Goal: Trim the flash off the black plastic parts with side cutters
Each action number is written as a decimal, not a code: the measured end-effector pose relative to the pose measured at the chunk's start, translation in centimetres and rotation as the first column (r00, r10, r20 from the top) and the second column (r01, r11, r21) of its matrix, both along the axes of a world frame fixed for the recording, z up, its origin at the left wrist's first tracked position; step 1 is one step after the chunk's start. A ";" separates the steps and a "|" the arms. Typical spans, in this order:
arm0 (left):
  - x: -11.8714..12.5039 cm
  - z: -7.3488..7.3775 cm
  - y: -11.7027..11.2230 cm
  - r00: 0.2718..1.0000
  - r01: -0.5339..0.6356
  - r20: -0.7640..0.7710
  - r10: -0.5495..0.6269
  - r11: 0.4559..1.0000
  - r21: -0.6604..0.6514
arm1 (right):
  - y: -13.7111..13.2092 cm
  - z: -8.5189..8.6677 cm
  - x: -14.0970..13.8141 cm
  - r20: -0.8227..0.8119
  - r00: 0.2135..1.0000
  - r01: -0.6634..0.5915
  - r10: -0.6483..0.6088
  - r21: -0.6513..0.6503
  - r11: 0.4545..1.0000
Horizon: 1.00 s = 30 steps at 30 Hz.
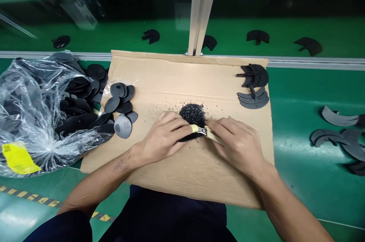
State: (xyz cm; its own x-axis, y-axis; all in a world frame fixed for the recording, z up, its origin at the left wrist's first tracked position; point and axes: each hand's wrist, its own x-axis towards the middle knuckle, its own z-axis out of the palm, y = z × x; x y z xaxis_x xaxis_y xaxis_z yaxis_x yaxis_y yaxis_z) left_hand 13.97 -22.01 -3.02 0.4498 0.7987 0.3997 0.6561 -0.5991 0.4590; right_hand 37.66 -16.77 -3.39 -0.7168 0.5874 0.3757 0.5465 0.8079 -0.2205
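My left hand [167,133] is closed on a black oval disc [188,138], most of which lies hidden under the fingers. Something yellow, like tape or a finger cover, wraps the tip of my left thumb. My right hand [238,143] grips a cutting tool [212,135] with a pale handle and a shiny metal head. That head meets the yellow-covered thumb at the disc's edge; its exact kind is unclear. Just beyond both hands, a heap of black shavings [193,114] lies on the cardboard sheet [176,78], with crumbs scattered around it.
Several black discs [123,126] lie at the cardboard's left, beside a clear plastic bag [31,109] full of more. Curved black pieces [253,97] are stacked at its right, others [340,139] on the green table [299,185]. A metal post [203,10] rises behind.
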 end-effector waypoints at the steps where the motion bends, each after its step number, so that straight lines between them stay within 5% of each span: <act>1: -0.1 0.0 -0.1 0.997 -0.031 -0.069 0.034 0.999 0.044 | 0.0 0.0 -0.1 -0.008 1.000 -0.007 0.007 -0.023 1.000; 4: -0.3 -0.2 -0.2 0.989 -0.077 -0.114 0.089 0.992 0.105 | 0.1 0.1 -0.1 -0.031 1.000 0.004 -0.006 -0.087 0.996; 8: -0.5 -0.4 -0.2 0.998 -0.052 0.036 0.049 0.995 0.088 | 0.2 0.1 0.0 -0.089 0.996 0.006 -0.021 -0.170 0.985; 15: -0.1 -0.5 -0.1 0.996 -0.063 -0.056 0.073 0.986 0.155 | -0.1 0.0 -0.2 -0.095 0.995 0.024 -0.036 -0.126 0.992; 19: 0.0 -0.4 -0.2 0.965 -0.054 0.260 0.034 0.996 0.070 | -0.1 0.3 -0.4 -0.325 0.946 -0.081 -0.014 -0.278 0.957; 22: 0.2 -0.5 -0.4 0.907 -0.016 0.422 0.005 1.000 0.022 | -0.3 0.5 -0.7 -0.432 0.901 -0.165 0.031 -0.277 0.947; 27: 0.2 -1.4 -0.5 0.981 -0.043 0.190 0.034 0.998 0.046 | -1.1 0.6 -0.6 -0.409 0.894 -0.227 0.181 -0.064 0.972; 30: 0.0 -1.7 -0.4 0.995 -0.027 0.097 0.020 0.998 0.062 | -1.4 0.9 -0.5 -0.500 0.848 -0.279 0.174 -0.142 0.950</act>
State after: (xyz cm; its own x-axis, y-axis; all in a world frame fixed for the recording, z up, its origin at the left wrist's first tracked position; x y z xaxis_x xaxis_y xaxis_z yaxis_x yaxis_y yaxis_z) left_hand 14.02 -22.44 -4.72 0.3880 0.7805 0.4902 0.6247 -0.6137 0.4828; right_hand 37.14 -18.14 -2.54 -0.6024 0.5305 0.5963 0.1392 0.8055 -0.5760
